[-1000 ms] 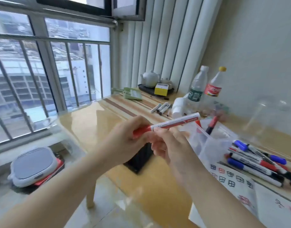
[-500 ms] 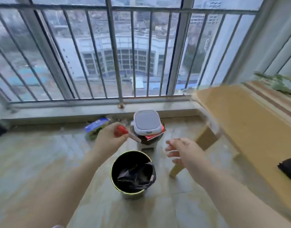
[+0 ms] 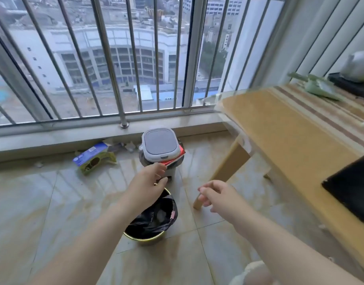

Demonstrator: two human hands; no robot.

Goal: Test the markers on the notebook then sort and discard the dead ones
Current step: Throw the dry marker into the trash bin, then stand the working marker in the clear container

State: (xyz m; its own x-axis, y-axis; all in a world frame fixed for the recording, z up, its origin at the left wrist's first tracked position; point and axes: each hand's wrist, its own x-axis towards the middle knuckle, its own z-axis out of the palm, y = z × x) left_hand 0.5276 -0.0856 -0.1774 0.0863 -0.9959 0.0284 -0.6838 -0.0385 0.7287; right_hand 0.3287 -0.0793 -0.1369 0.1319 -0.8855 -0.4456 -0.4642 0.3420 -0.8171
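A round bin point(image 3: 144, 239) with a gold rim and a black bag point(image 3: 154, 222) stands on the tiled floor. My left hand point(image 3: 148, 182) hovers just above its far edge, thumb and fingers parted, with no marker between them. A small pink bit point(image 3: 172, 214) shows at the bag's right fold; I cannot tell what it is. To the right of the bin my right hand point(image 3: 216, 196) hangs in the air, fingers loosely curled and empty. No marker or notebook is in view.
Behind the bin a white lidded box point(image 3: 160, 147) sits on a red item atop a grey container. A blue and green carton point(image 3: 94, 157) lies by the window ledge. The wooden table point(image 3: 290, 145) with a black object point(image 3: 352, 186) stands at the right.
My view swung from the table down to the floor bin. The red-capped marker that my left hand held over the bin is gone from the hand, whose fingers have parted.
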